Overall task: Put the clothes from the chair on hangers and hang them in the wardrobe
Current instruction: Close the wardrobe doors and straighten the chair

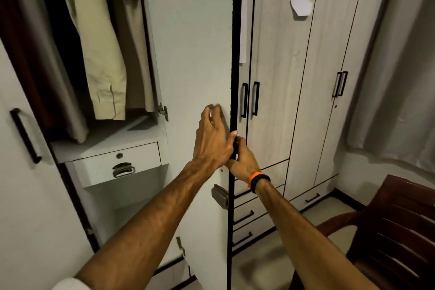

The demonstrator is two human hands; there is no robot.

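The wardrobe stands open in front of me, its right door [195,54] swung out edge-on to me. Inside at the upper left hang several garments, a cream one [94,49] in front, a beige one [131,30] behind it and a dark red one [30,59] at the far left. My left hand [211,139] lies on the door's inner face near its edge, fingers bent and touching the panel. My right hand [242,160] grips the door's black edge from the outer side. The brown chair [395,226] at the lower right shows no clothes on its visible part.
Below the garments sits a white drawer [117,162] with a metal handle. The wardrobe's left door [23,125] stands open at the left edge. More closed wardrobe doors [294,77] fill the right, with low drawers beneath. A grey curtain [400,77] hangs far right.
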